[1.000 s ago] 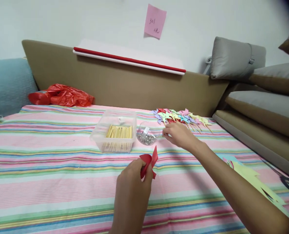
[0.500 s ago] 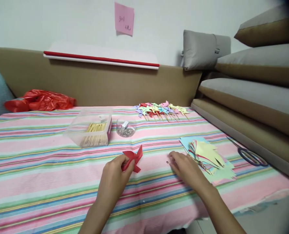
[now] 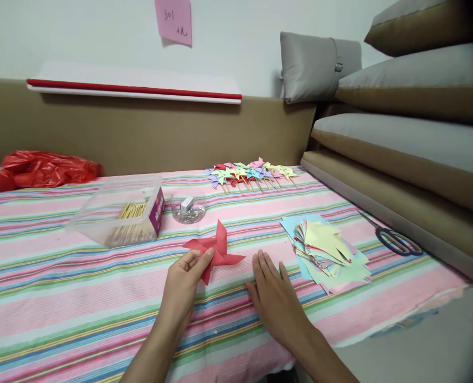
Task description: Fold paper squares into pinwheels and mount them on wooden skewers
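Observation:
My left hand [image 3: 186,279] pinches the centre of a red paper pinwheel [image 3: 221,244] between thumb and fingers. Four pointed blades stick out round the thumb, and no stick shows on it. To the right of the pinwheel, my right hand [image 3: 274,298] lies palm down on the striped cloth [image 3: 112,298], fingers stretched out. Whatever may be under that palm is hidden. Right of this hand lies a pile of cut paper sheets [image 3: 324,242] in yellow, green, blue and pink.
A clear plastic box [image 3: 112,215] holds wooden sticks. Beside it stands a round clear dish [image 3: 189,213] with small metal pieces and a white block. Finished pinwheels [image 3: 252,174] lie at the back. Dark-handled scissors [image 3: 398,242] rest near stacked cushions [image 3: 404,143]; a red plastic bag [image 3: 56,167] lies left.
The pinwheel has turned and shows its front more fully. My right hand has come left and nearer me and flattened onto the cloth; the tiny item by its fingers is out of sight.

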{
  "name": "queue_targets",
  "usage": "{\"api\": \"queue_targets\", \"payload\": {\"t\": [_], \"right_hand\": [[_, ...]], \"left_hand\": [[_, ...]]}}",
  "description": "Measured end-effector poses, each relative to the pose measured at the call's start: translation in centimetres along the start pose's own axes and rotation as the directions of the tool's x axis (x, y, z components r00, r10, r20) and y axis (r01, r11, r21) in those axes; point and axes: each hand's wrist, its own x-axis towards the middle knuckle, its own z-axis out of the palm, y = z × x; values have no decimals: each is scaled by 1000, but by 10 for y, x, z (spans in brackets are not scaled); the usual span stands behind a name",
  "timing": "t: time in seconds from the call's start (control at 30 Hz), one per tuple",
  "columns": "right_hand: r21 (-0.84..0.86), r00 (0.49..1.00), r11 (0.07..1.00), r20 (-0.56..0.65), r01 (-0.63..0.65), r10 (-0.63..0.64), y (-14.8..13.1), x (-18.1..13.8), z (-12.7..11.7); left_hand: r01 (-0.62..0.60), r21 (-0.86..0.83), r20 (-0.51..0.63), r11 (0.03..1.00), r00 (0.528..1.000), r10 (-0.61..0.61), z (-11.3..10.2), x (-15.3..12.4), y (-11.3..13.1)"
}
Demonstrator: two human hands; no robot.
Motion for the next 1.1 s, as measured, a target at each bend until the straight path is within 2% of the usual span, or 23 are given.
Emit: {"api": "queue_targets", "payload": {"t": [0.13, 0.2, 0.27, 0.33, 0.43, 0.47, 0.53, 0.7, 0.8, 0.87, 0.93, 1.0, 1.1], "right_hand": [[135, 996, 991, -85, -1, 12, 13, 7, -4], [257, 986, 965, -140, -55, 94, 17, 11, -10], [461, 963, 884, -192, -80, 188, 16, 15, -19], [724, 949, 688, -189, -38, 251, 10, 18, -30], [960, 958, 279, -74, -7, 276, -4, 19, -44], [983, 959, 182, -38, -14, 282, -8, 20, -47], [997, 955, 80, -2, -23, 295, -14, 21, -51], [998, 937, 68, -23, -1, 350, -18, 25, -55], [1000, 964, 3, -3, 2, 264, -24, 23, -57], [1000, 984, -19, -1, 4, 178, -30, 21, -56], [1000, 990, 4, -24, 24, 136, -36, 20, -54], [996, 990, 63, -64, 56, 126, -38, 20, -52], [971, 981, 208, -148, 120, 125, -37, 20, -51]], "left_hand": [[10, -72, -22, 997, 1000, -12, 2, 3, -2], [1, -51, -18, 999, 1000, -2, 3, 3, -2], [-11, -8, -8, 1000, 1000, 11, 3, 2, -3], [-30, 41, -1, 999, 1000, 30, 3, 2, -4], [-65, 111, -3, 992, 998, 66, 4, 1, -5], [-81, 137, -2, 987, 997, 82, 4, 1, -4], [-117, 210, -6, 971, 993, 121, 5, -1, -2], [-275, 415, 1, 867, 953, 302, 7, -7, 4], [-329, 474, 13, 817, 930, 367, 7, -9, 6], [-310, 453, 15, 836, 940, 341, 8, -10, 8], [-262, 392, 24, 882, 961, 275, 10, -11, 9], [-203, 330, 31, 922, 978, 205, 11, -12, 10], [-137, 244, 33, 960, 991, 133, 12, -12, 8]]}}
